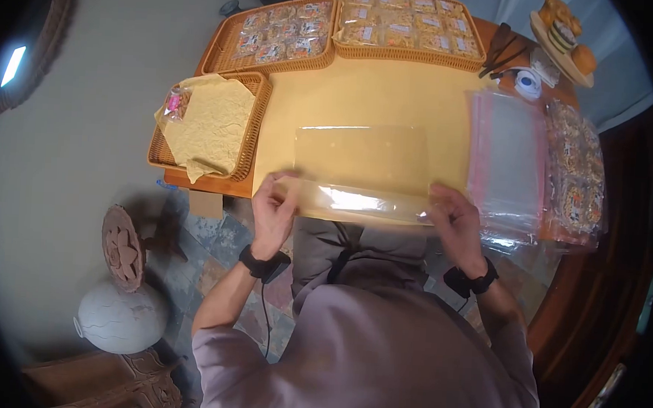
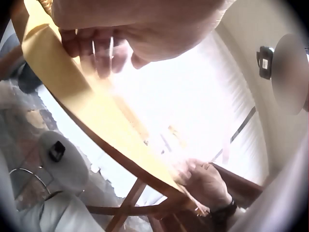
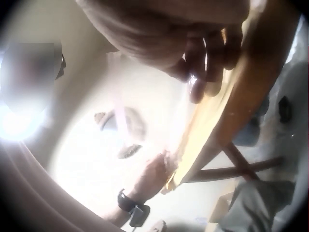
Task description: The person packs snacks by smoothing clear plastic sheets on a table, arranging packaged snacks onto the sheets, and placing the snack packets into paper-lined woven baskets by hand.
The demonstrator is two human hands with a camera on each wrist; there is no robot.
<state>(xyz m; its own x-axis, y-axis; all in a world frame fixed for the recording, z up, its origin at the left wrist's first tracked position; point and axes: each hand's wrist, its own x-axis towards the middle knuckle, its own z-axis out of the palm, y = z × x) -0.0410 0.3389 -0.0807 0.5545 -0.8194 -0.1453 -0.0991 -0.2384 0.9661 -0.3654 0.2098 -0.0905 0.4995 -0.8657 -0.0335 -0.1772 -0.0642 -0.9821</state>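
A clear plastic bag (image 1: 360, 150) lies flat on the yellow cloth (image 1: 377, 88), its near part lifted and curved with a bright glare. The left hand (image 1: 273, 212) pinches its near left corner between thumb and fingers. At the near right corner, the right hand (image 1: 458, 224) pinches the same plastic. In the left wrist view the left hand (image 2: 140, 29) has bent fingers over the table edge, the right hand (image 2: 207, 183) opposite. The right wrist view shows the right hand (image 3: 178, 38) close up and the left hand (image 3: 150, 178) beyond; glare hides the plastic there.
Two wicker trays (image 1: 271, 67) (image 1: 412, 56) of packets stand at the back. A cloth-lined basket (image 1: 253, 126) holds one packet at the left. To the right are stacked clear bags (image 1: 507, 162), packaged food (image 1: 576, 169), a tape roll (image 1: 528, 83) and a wooden dish (image 1: 559, 54).
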